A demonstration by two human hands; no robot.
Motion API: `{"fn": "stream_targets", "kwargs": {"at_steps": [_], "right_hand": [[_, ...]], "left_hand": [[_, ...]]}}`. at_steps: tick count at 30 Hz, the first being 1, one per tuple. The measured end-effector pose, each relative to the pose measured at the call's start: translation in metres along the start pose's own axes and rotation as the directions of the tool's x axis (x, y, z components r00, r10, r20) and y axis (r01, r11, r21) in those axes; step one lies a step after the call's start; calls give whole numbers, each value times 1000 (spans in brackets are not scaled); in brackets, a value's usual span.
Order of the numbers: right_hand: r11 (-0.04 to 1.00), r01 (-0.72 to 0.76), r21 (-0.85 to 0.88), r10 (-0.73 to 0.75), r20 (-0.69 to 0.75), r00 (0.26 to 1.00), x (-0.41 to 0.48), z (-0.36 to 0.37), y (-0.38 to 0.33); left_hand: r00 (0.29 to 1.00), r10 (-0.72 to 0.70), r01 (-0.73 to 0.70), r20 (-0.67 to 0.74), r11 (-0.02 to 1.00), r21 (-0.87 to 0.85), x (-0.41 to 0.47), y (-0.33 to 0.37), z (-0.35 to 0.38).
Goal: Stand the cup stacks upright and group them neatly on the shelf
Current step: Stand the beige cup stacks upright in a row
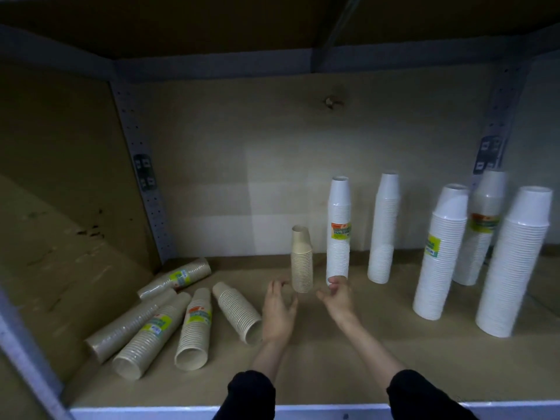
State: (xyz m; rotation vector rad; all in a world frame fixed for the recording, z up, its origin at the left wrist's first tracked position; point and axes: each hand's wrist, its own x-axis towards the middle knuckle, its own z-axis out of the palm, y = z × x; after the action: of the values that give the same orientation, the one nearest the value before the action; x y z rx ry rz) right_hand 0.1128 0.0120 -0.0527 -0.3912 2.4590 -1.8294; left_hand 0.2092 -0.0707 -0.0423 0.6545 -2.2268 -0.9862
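Observation:
A short beige cup stack (301,262) stands upright mid-shelf. My left hand (278,310) hovers just left of its base with fingers relaxed, holding nothing. My right hand (338,295) is just right of it, fingers loosely curled, its fingertips at the foot of a tall white stack (338,230) with a label. Whether they touch that stack I cannot tell. Several beige stacks (194,325) lie on their sides at the left. More white stacks stand upright to the right, among them one (383,228) near the back and two large ones (441,253) (515,262) nearer the front.
The shelf floor (363,359) is brown board with a pale metal front edge (303,410). A perforated metal upright (142,165) and a slanted cardboard panel (60,237) close off the left side. The back wall (272,147) is plain board.

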Motion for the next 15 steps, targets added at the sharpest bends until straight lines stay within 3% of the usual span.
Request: {"fn": "stream_targets", "kwargs": {"at_steps": [11, 15], "right_hand": [[999, 42, -24, -38, 148, 988, -28, 30, -27], [998, 36, -41, -24, 260, 965, -34, 58, -39]], "left_hand": [[990, 8, 3, -144, 997, 77, -8, -5, -52], [974, -51, 96, -221, 975, 199, 2, -21, -87]]}}
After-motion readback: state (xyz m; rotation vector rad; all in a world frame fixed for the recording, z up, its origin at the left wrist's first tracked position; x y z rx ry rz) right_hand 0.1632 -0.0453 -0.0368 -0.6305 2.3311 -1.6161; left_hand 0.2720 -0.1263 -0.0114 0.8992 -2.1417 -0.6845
